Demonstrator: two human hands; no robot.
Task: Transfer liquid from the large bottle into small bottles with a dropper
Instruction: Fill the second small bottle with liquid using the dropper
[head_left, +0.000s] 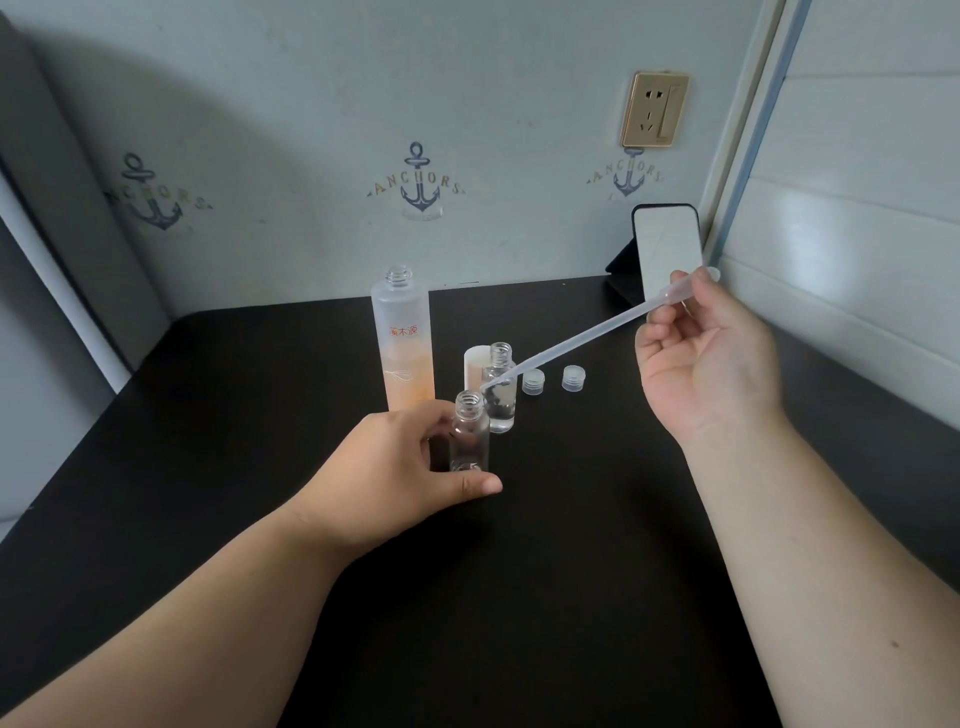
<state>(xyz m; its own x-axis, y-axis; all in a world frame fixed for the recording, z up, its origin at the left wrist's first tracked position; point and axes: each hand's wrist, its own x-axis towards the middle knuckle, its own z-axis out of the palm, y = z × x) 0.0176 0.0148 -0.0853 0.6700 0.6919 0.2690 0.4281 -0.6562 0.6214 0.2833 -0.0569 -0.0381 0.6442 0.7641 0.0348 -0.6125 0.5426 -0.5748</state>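
A tall frosted large bottle (404, 343) with orange liquid stands uncapped on the black table (545, 571). My left hand (405, 462) grips a small clear bottle (469, 441), upright and open-topped, in front of it. A second small bottle (500, 389) stands just behind, holding a little clear liquid. My right hand (711, 353) pinches the bulb end of a long translucent dropper (587, 332), which slants down to the left. Its tip hangs just above and to the right of the held bottle's mouth, in front of the second bottle.
Two small clear caps (533, 382) (572, 378) lie right of the bottles. A white large cap (475, 369) stands behind the second bottle. A phone (667, 249) leans on a stand at the back right, near the wall and a socket (655, 109).
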